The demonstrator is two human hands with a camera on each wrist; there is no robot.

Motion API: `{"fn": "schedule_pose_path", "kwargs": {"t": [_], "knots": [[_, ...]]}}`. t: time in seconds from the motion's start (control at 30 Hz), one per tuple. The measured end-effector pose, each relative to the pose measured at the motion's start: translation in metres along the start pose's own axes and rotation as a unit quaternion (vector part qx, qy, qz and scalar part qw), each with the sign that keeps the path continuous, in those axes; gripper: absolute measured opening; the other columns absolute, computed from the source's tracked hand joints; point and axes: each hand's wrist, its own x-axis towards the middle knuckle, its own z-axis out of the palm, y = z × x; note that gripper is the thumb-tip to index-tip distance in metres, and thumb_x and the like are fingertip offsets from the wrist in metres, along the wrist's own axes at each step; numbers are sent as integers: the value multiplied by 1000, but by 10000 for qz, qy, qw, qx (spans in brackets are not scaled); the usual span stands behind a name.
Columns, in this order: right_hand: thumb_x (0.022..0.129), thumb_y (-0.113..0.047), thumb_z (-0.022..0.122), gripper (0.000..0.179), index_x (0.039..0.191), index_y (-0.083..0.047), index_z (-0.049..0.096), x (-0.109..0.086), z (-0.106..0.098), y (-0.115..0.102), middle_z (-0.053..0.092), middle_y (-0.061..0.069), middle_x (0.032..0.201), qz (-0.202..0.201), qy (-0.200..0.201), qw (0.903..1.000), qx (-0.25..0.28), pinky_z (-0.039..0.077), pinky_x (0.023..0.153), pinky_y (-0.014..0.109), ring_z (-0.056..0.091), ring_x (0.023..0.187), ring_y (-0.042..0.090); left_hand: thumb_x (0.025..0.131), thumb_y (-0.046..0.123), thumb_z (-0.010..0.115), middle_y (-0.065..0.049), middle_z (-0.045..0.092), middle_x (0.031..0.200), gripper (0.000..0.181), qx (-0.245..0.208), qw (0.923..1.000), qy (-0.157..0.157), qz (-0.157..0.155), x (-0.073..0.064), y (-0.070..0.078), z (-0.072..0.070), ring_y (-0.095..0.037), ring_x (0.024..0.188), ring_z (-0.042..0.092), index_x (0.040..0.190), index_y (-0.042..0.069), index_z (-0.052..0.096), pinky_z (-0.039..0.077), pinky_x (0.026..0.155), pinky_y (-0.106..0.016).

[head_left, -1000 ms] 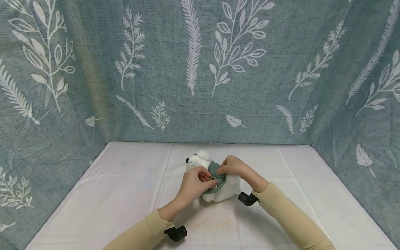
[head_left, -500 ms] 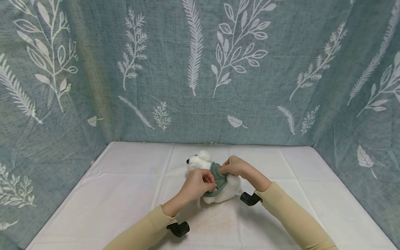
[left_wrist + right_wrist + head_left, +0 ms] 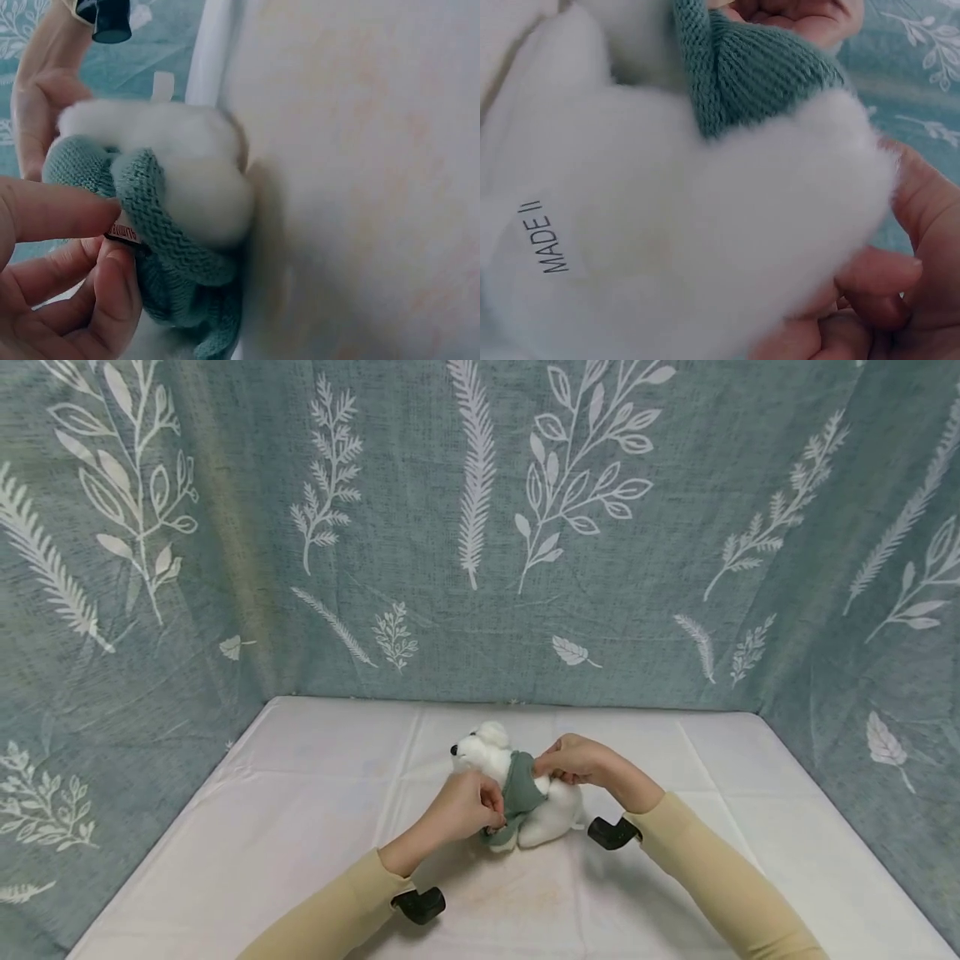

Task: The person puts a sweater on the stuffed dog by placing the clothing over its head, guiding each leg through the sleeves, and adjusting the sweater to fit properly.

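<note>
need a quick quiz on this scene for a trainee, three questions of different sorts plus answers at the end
1. Multiple choice: what colour is the sweater on the toy?
a) red
b) green
c) yellow

2. True or false: the left hand pinches a printed label.

3. Fill in the blank: in the right wrist view, the first full word on the white tag is ____.

Key:
1. b
2. True
3. MADE
</note>
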Motion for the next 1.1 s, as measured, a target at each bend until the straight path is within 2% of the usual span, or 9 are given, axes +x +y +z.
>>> {"fn": "schedule_pose_path", "kwargs": {"t": [0.1,0.4,0.53,0.77,0.9,0.97,1.1], "knots": [[84,-13,62,35,53,-19,48,-1,-2,1,27,-8,49,16,-142,9996,262,23,45,20,21,44,5,67,0,74,5,55,54,16,79,9999,86,-111,1,0,-2,-7,50,47,61,9,64,40,47,-21],[82,-12,61,31,52,-18,54,-2,-5,3,34,-9,48,112,-265,9972,696,26,45,17,27,44,2,62,-2,69,7,54,50,15,159,9987,354,-327,4,-4,-9,-7,47,44,57,11,64,37,47,-22],[81,-13,61,32,51,-18,53,0,-7,3,36,-9,48,251,-254,9966,741,26,44,16,29,44,2,63,-1,70,6,56,50,14,60,9979,388,-508,7,-6,-12,-8,48,45,57,11,66,38,49,-23],[84,-15,60,27,57,-18,61,4,-10,3,39,-8,50,372,-360,9955,792,26,46,17,31,45,3,66,0,69,5,60,55,14,-115,9954,499,-815,14,-10,-20,-10,50,44,58,11,66,36,49,-23],[87,-15,58,30,57,-17,57,4,-13,3,39,-7,51,399,-424,9933,1003,28,47,17,31,45,3,68,-1,67,4,64,59,14,-166,9933,584,-979,16,-13,-23,-13,51,49,59,9,66,36,48,-24],[89,-15,56,31,58,-16,56,3,-14,4,41,-7,52,406,-409,9921,1112,31,46,16,34,45,3,71,-1,67,2,64,59,14,-298,9934,462,-1009,16,-13,-24,-15,52,53,60,8,66,38,48,-24],[89,-14,56,31,58,-16,54,2,-15,6,43,-7,52,377,-328,9912,1226,35,47,15,37,45,2,75,4,72,1,62,58,9,-678,9938,-59,-874,14,-7,-22,-31,58,60,68,7,68,44,52,-26]]}}
